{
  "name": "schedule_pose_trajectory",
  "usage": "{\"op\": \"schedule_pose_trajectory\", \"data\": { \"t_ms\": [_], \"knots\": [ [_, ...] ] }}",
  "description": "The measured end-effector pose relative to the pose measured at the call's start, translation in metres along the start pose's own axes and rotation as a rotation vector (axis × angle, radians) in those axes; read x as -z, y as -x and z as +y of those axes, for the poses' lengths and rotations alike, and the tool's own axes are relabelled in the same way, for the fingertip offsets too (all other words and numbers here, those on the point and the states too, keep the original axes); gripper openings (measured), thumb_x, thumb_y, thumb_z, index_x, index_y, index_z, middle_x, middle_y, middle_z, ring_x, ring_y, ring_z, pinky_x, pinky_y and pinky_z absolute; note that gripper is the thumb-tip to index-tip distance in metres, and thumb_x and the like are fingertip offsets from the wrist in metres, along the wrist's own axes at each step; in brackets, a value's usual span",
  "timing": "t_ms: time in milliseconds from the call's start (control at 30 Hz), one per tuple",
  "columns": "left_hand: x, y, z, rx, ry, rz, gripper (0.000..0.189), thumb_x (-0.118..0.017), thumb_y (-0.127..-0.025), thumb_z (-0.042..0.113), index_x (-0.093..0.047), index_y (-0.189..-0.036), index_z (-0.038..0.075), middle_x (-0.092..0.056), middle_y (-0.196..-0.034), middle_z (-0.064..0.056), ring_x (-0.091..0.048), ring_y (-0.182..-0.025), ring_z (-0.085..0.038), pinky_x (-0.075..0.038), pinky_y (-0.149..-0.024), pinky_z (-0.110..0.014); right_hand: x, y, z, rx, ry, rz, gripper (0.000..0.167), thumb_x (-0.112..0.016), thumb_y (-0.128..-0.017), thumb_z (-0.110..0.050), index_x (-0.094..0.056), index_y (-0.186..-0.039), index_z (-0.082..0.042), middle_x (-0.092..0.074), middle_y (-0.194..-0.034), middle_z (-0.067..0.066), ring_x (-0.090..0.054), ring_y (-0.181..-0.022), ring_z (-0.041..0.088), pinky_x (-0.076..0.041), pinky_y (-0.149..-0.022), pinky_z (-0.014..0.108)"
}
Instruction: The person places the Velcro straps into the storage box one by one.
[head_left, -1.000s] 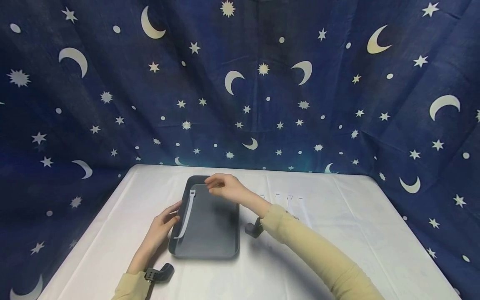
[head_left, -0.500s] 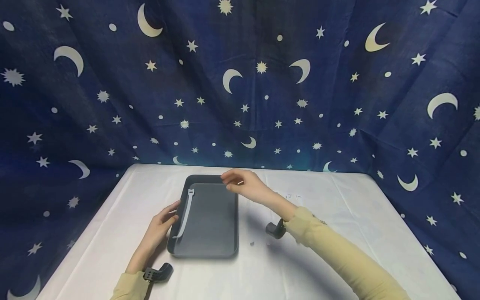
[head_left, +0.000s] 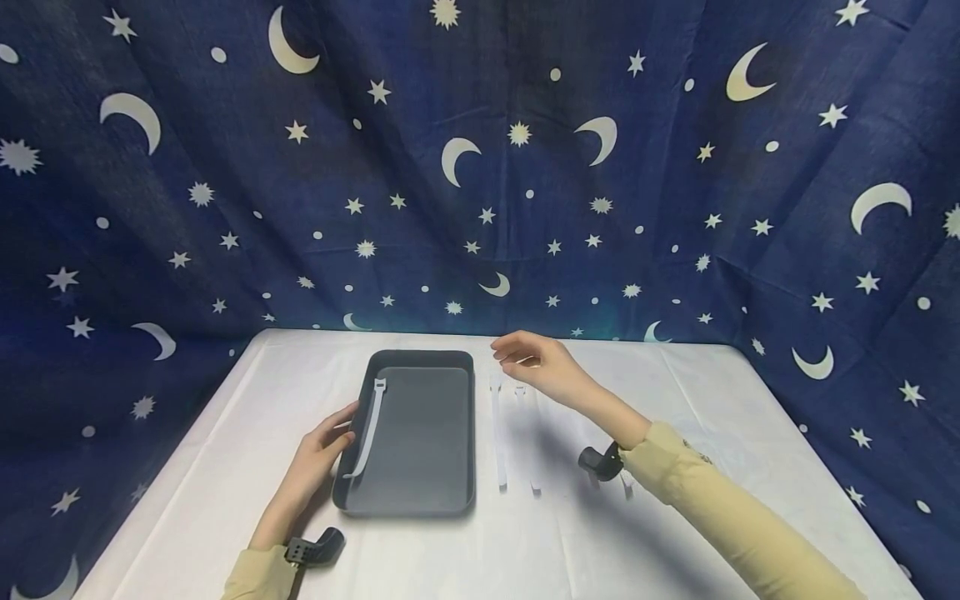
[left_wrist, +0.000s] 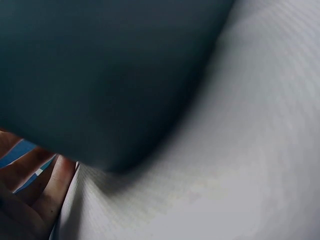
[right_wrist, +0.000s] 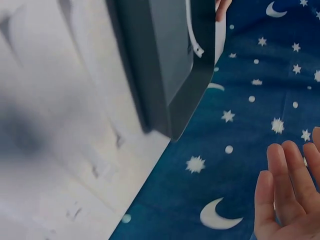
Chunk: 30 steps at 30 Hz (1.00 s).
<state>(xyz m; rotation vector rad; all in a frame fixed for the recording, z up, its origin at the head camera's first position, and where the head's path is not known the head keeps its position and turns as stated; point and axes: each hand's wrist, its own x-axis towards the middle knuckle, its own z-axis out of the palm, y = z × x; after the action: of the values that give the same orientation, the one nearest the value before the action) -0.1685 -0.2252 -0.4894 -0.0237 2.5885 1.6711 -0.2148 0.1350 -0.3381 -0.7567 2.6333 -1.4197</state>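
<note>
A dark grey tray lies on the white-covered table, with one white cable tie lengthwise near its left wall. My left hand rests against the tray's left side, its extended fingers touching the outer wall in the left wrist view. Raised over the table to the right of the tray is my right hand, holding nothing, with relaxed fingers. Below it, a row of white cable ties lies on the cloth; the nearest tie is beside the tray's right wall. Some ties are partly hidden by my right hand and forearm.
White cloth covers the table. Behind the far edge hangs a dark blue curtain with moons and stars. A black wrist camera sits under my right wrist, and another camera is on my left.
My right hand has moved right, from above the tray's far end to over the row of cable ties. My left hand, the tray and the cable tie inside it stay in place.
</note>
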Motion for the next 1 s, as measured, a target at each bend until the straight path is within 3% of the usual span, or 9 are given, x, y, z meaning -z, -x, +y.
{"op": "schedule_pose_trajectory", "data": {
  "t_ms": [533, 800, 1000],
  "knots": [
    [-0.001, -0.002, 0.000, -0.013, -0.025, 0.018, 0.050, -0.049, -0.097, 0.018, -0.040, -0.146, 0.022, -0.042, -0.151, -0.012, -0.044, -0.136, -0.039, -0.034, -0.111, -0.063, 0.034, 0.026, 0.038, -0.060, 0.067, 0.077, 0.028, -0.062, -0.092, -0.009, -0.062, -0.120, -0.006, -0.068, -0.112, 0.012, -0.064, -0.102, 0.025, -0.053, -0.091, 0.038],
    [-0.001, -0.002, -0.002, -0.013, -0.026, 0.015, 0.050, -0.049, -0.097, 0.019, -0.039, -0.147, 0.022, -0.041, -0.151, -0.011, -0.044, -0.136, -0.038, -0.034, -0.112, -0.062, 0.047, 0.039, 0.065, -0.082, 0.092, 0.126, 0.029, -0.062, -0.091, -0.005, -0.063, -0.119, -0.003, -0.069, -0.111, 0.017, -0.065, -0.098, 0.023, -0.054, -0.084, 0.022],
    [-0.001, -0.002, -0.001, -0.007, -0.031, 0.017, 0.050, -0.049, -0.097, 0.018, -0.040, -0.146, 0.023, -0.041, -0.152, -0.011, -0.044, -0.136, -0.038, -0.033, -0.112, -0.063, 0.054, 0.047, 0.082, -0.105, 0.097, 0.155, 0.027, -0.062, -0.090, -0.004, -0.063, -0.118, -0.003, -0.069, -0.110, 0.019, -0.066, -0.096, 0.019, -0.054, -0.082, 0.020]
  ]
}}
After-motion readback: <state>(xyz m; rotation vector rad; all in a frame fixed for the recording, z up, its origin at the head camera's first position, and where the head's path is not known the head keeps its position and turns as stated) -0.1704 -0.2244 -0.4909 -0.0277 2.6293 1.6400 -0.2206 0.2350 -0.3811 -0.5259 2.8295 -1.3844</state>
